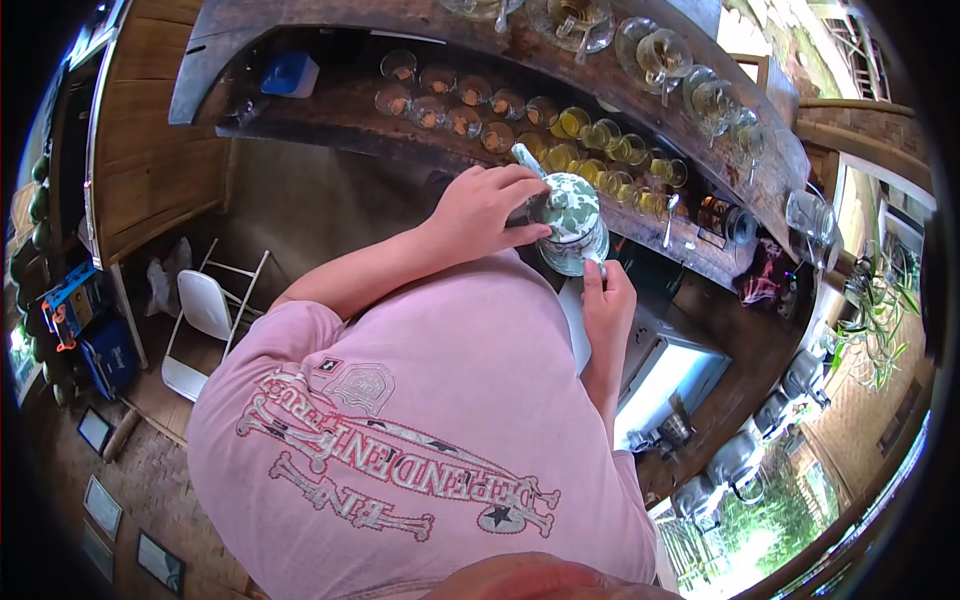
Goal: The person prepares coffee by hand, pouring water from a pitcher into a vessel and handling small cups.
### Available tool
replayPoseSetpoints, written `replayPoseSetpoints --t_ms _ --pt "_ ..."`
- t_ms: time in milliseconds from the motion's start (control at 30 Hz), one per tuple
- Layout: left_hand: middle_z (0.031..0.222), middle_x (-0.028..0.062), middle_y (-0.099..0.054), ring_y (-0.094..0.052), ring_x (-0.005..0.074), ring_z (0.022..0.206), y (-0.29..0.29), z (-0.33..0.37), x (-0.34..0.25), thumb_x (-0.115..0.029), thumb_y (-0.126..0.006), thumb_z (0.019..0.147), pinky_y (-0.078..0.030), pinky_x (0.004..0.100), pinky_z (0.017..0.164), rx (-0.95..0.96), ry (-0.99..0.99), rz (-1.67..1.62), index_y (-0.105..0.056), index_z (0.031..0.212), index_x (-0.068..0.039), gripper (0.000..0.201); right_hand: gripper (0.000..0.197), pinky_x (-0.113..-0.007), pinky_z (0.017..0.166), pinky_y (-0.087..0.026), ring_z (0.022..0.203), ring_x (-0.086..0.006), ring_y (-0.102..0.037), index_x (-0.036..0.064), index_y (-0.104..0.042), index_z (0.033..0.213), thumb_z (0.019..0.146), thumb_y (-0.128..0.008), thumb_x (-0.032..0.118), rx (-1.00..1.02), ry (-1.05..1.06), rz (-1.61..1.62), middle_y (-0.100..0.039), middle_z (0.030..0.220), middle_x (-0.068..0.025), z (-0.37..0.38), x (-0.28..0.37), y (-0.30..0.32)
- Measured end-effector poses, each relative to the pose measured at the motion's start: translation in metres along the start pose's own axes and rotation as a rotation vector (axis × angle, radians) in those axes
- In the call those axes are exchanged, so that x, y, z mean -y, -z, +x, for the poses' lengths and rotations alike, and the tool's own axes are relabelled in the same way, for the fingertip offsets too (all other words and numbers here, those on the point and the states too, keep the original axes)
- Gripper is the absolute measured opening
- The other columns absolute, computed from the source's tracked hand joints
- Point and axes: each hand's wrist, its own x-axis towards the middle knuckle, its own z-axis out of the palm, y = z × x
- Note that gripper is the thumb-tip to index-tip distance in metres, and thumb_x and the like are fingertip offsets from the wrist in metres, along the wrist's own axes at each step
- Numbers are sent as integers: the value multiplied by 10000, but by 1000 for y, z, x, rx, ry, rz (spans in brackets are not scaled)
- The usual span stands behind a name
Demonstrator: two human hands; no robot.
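Pink-shirted person's left hand [487, 210] clasps a green-patterned pot [570, 225] at the wooden desk's [690, 250] near edge; right hand [606, 300] pinches its base, rows of small glasses [600, 150] crowding just behind.

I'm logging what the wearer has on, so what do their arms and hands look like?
Both forearms are bare, with no gloves, watch or rings visible on the left hand or right hand. A short pink sleeve covers the left upper arm, part of a pink T-shirt with a printed design.
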Motion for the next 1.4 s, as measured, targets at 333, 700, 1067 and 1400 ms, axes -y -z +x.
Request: replayPoseSetpoints --t_ms 333,700,1067,1400 --pt "1240 74 -747 -727 279 1079 -1 -2 25 -428 -865 878 -552 412 900 24 24 4 -754 1254 -113 503 432 -502 641 -435 693 -419 -565 -2 -563 851 1079 -685 343 -29 111 -217 -571 765 -204 6 26 -10" --pt "1233 74 -745 -727 295 1002 2 -4 32 -433 -867 878 -564 410 868 52 59 -1 -752 1266 -104 521 402 -503 648 -444 709 -421 -588 -5 -626 913 1076 -688 358 -18 93 -223 -595 783 -205 6 37 -15" --pt "1231 73 -745 -731 302 992 4 -4 33 -441 -861 882 -572 414 869 56 64 -20 -759 1260 -103 517 436 -503 652 -449 716 -427 -592 -10 -630 923 1077 -681 395 -6 87 -196 -610 794 -209 6 35 -16" --pt "1218 75 -747 -732 303 975 2 -5 32 -442 -864 879 -573 412 851 64 60 -20 -761 1256 -102 518 455 -490 651 -450 707 -417 -585 -12 -623 907 1072 -687 406 4 55 -180 -607 794 -210 2 32 -14"
